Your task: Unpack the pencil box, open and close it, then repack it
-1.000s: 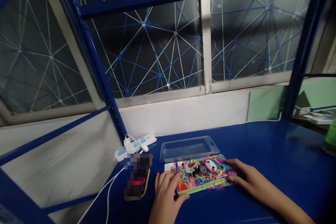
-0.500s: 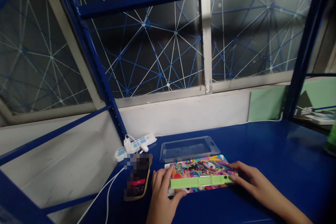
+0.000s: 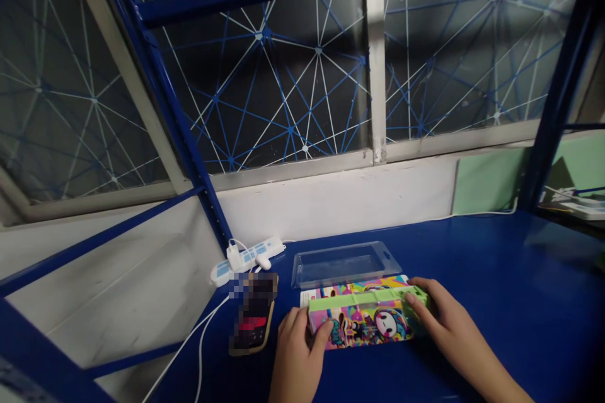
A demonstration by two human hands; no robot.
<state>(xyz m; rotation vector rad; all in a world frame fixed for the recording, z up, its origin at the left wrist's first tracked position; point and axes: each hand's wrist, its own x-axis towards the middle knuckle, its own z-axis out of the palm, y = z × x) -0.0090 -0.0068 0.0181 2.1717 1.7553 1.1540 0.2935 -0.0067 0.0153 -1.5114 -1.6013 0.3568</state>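
Observation:
A pencil case (image 3: 368,325) with a bright cartoon print and a light green side is turned so that a printed face points toward me and its green side lies uppermost. My left hand (image 3: 300,337) is closed around its left end, with the thumb on the printed face. At the right end my right hand (image 3: 437,312) grips the case, thumb on the green side and fingers behind. A colourful printed sheet (image 3: 331,291) with a white strip shows just behind the case. How far it reaches underneath is hidden.
Behind the case lies a clear plastic tray (image 3: 345,264) on the blue desk (image 3: 472,264). A phone (image 3: 258,321) rests left of my left hand. Farther back sit a white power strip (image 3: 248,258) and its cables. Blue frame posts (image 3: 189,132) rise beside the windows.
The pencil case has been rolled over between my hands: its green side went from facing me to facing up, and another printed face now shows. My right hand has shifted over its right end.

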